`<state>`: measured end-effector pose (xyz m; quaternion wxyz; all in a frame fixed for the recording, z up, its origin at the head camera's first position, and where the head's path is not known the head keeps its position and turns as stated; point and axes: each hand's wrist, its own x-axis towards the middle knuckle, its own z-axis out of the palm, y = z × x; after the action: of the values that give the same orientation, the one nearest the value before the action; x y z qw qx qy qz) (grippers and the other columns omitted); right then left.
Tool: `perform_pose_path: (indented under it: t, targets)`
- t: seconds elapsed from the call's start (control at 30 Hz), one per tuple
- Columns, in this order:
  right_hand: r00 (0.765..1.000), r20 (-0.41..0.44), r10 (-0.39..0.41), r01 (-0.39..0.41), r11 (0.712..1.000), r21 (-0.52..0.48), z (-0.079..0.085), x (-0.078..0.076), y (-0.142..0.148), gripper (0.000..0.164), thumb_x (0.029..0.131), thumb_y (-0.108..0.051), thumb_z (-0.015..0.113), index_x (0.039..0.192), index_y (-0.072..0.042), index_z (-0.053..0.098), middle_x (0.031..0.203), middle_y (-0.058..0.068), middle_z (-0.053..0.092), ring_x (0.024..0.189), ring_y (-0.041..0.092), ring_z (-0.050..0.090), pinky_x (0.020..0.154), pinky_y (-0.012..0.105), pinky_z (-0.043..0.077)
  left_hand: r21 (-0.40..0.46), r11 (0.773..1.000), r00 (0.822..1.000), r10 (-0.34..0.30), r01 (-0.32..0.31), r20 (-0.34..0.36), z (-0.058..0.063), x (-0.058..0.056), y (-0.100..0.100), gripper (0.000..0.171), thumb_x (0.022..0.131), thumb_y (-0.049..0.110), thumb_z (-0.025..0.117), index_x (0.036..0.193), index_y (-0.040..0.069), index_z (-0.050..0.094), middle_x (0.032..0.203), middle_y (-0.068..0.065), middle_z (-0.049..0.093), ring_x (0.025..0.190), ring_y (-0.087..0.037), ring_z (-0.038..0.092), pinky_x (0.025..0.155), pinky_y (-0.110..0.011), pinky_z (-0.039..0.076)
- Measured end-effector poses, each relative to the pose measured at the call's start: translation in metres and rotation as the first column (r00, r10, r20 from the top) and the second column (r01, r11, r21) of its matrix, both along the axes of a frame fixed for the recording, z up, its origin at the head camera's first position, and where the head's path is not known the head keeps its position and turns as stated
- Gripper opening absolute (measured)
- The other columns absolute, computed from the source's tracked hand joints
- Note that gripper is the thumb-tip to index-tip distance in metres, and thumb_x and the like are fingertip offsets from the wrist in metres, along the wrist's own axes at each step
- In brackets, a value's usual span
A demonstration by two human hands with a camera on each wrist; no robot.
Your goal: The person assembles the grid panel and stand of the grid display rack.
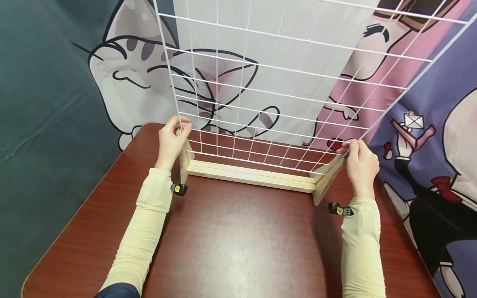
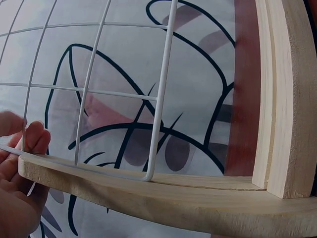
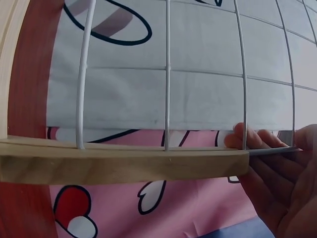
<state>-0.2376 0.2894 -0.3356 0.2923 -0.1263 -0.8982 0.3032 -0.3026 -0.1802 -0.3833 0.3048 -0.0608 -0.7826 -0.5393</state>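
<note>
A large white wire grid panel stands upright, its lower end set between two wooden side posts. My left hand pinches the panel's left edge wire just above the top of the left post. On the other side my right hand grips the right edge wire at the tip of the right post. A pale wooden crossbar joins the posts low down. In the left wrist view, the grid's rounded corner lies along the grooved side post; the right wrist view shows its wires meeting the other side post.
The wooden frame stands on a reddish-brown table with a rounded far left corner. Behind it hangs a cloth printed with cartoon cats, and more printed cloth runs along the right. A small black camera sits at each wrist.
</note>
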Motion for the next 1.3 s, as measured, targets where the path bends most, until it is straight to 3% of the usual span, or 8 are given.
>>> perform_pose_path:
  t: [0.07, 0.33, 0.43, 0.53, 0.63, 0.93, 1.2, 1.3]
  targets:
    - [1.0, -0.026, -0.012, 0.012, 1.0, -0.017, -0.001, -0.001, -0.002, 0.046, 0.102, -0.044, 0.032, 0.1, -0.016, 0.069, 0.091, -0.007, 0.077, 0.107, 0.031, 0.064, 0.08, 0.043, 0.039, 0.0, 1.0, 1.0, 0.006, -0.006, 0.008, 0.001, 0.001, 0.0, 0.019, 0.09, 0.019, 0.065, 0.103, 0.005, 0.068, 0.09, -0.014, 0.072, 0.075, 0.01, 0.055, 0.074, -0.014, 0.04]
    - [0.984, -0.169, -0.056, 0.044, 0.996, -0.078, -0.011, -0.007, -0.009, 0.041, 0.102, -0.034, 0.037, 0.1, -0.01, 0.07, 0.099, 0.007, 0.076, 0.101, 0.024, 0.067, 0.072, 0.028, 0.038, 0.019, 0.998, 0.998, 0.052, -0.053, 0.029, 0.008, 0.0, 0.002, 0.032, 0.096, 0.035, 0.058, 0.093, 0.006, 0.07, 0.083, -0.018, 0.073, 0.069, 0.006, 0.055, 0.066, -0.016, 0.038]
    - [0.979, -0.199, -0.051, 0.028, 0.993, -0.114, -0.015, -0.009, -0.009, 0.038, 0.101, -0.033, 0.039, 0.101, -0.009, 0.069, 0.088, -0.016, 0.076, 0.087, -0.004, 0.066, 0.067, 0.018, 0.033, 0.046, 0.996, 0.996, 0.078, -0.08, 0.053, 0.012, -0.001, 0.003, 0.044, 0.097, 0.045, 0.052, 0.086, 0.008, 0.072, 0.078, -0.015, 0.073, 0.073, 0.0, 0.06, 0.068, -0.017, 0.039]
    - [0.973, -0.23, -0.029, -0.008, 0.987, -0.161, -0.017, -0.009, -0.009, 0.037, 0.101, -0.031, 0.04, 0.098, -0.008, 0.068, 0.073, -0.04, 0.063, 0.074, -0.022, 0.051, 0.064, 0.013, 0.03, 0.057, 0.992, 0.991, 0.107, -0.112, 0.077, 0.017, -0.003, 0.004, 0.053, 0.096, 0.054, 0.048, 0.081, 0.01, 0.074, 0.073, -0.01, 0.073, 0.074, -0.008, 0.062, 0.066, -0.018, 0.039]
    - [0.967, -0.254, -0.01, -0.044, 0.977, -0.207, -0.016, -0.01, -0.01, 0.036, 0.1, -0.03, 0.042, 0.094, -0.007, 0.069, 0.065, -0.046, 0.053, 0.067, -0.019, 0.05, 0.06, 0.014, 0.03, 0.068, 0.989, 0.988, 0.125, -0.132, 0.092, 0.019, -0.005, 0.003, 0.055, 0.095, 0.056, 0.05, 0.078, 0.009, 0.074, 0.068, -0.005, 0.073, 0.071, -0.009, 0.061, 0.063, -0.018, 0.038]
    - [0.968, -0.249, -0.023, -0.041, 0.968, -0.248, -0.018, -0.009, -0.011, 0.032, 0.097, -0.025, 0.047, 0.086, -0.006, 0.07, 0.061, -0.043, 0.054, 0.061, -0.011, 0.048, 0.059, 0.015, 0.029, 0.074, 0.99, 0.991, 0.112, -0.118, 0.073, 0.017, -0.005, 0.001, 0.046, 0.094, 0.05, 0.055, 0.078, 0.01, 0.072, 0.065, 0.0, 0.071, 0.061, 0.001, 0.053, 0.06, -0.018, 0.035]
    - [0.966, -0.258, -0.018, -0.044, 0.971, -0.234, -0.021, -0.01, -0.01, 0.028, 0.097, -0.025, 0.048, 0.074, -0.035, 0.06, 0.061, -0.045, 0.052, 0.064, -0.016, 0.049, 0.062, 0.013, 0.029, 0.063, 0.993, 0.994, 0.094, -0.098, 0.056, 0.015, -0.004, 0.002, 0.04, 0.096, 0.043, 0.056, 0.079, 0.01, 0.071, 0.066, -0.003, 0.071, 0.056, 0.0, 0.048, 0.058, -0.018, 0.032]
    - [0.97, -0.241, -0.016, -0.035, 0.978, -0.207, -0.021, -0.01, -0.009, 0.027, 0.098, -0.027, 0.047, 0.076, -0.038, 0.06, 0.062, -0.047, 0.05, 0.064, -0.02, 0.048, 0.062, 0.013, 0.028, 0.037, 0.993, 0.993, 0.108, -0.11, 0.053, 0.013, -0.005, 0.003, 0.043, 0.097, 0.043, 0.055, 0.077, 0.008, 0.071, 0.068, -0.007, 0.072, 0.055, -0.001, 0.045, 0.057, -0.019, 0.032]
